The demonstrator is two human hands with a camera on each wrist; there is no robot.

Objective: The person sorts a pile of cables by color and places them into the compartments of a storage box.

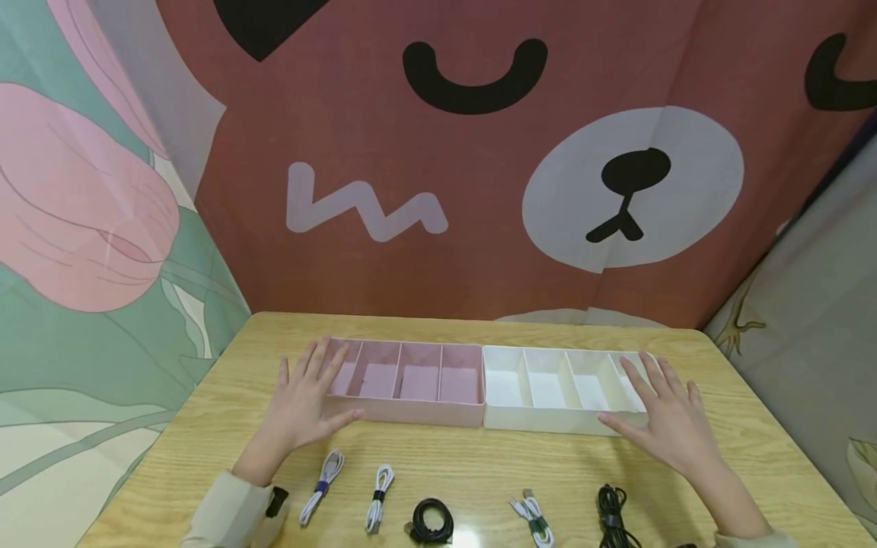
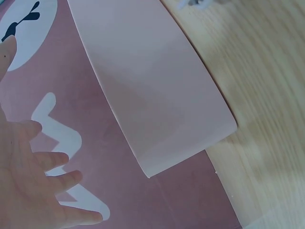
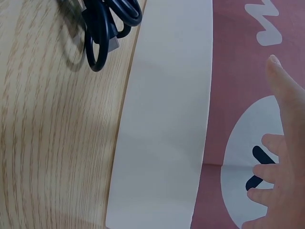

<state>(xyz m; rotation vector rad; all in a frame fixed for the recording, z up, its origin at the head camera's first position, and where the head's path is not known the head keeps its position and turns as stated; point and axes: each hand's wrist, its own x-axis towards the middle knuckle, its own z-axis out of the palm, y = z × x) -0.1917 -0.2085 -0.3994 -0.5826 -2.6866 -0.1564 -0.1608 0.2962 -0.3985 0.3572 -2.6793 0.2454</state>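
"Pink tray (image 1: 418, 412): where does it stand?"

"On the worktop (image 1: 459, 460), toward the far side, its right end up against the white tray (image 1: 548, 420). That makes two trays, in one row."

"And inside them?"

"Four compartments each, eight altogether. Pink floors show in one tray, white floors in the other."

"What about the hands?"

"The left hand (image 1: 304, 399) is at the pink tray's outer end, the right hand (image 1: 674, 422) at the white tray's. Each grip is loose, fingers spread and extended, holding nothing. Whether the fingertips touch the trays, I can't tell."

"Anything on the near side?"

"Left to right: a purple-tied pale cable (image 1: 326, 476), a black-tied white cable (image 1: 382, 481), a coiled black cable (image 1: 429, 536), a green-tied white cable (image 1: 533, 511) and a bunched black cable (image 1: 612, 514). Five, then: three pale, two black."

"And behind?"

"A brownish-red backdrop (image 1: 479, 266) with a cartoon animal face."
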